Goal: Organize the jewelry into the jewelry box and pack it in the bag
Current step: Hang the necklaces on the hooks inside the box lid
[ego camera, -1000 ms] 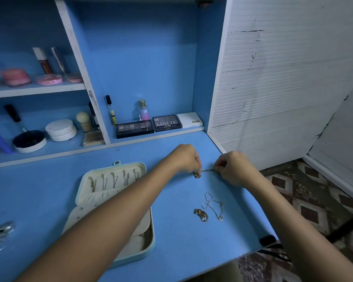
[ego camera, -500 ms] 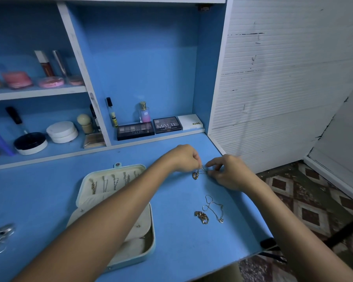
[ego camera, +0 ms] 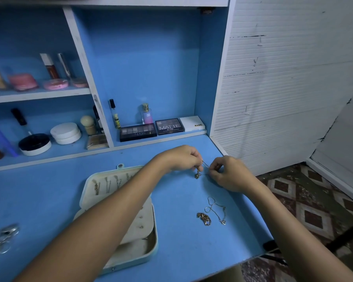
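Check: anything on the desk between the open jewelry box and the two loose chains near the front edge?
Only the left forearm crosses above; bare desk between the jewelry box and the chains, head view.

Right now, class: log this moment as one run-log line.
left hand: pinches gold chain | right hand: pinches same chain | jewelry box: open | two chains: loose on desk

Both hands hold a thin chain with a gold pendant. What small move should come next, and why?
Probably carry the chain leftward to the open jewelry box. The left hand and right hand both pinch it above the desk, and other chains already hang in the box's lid.
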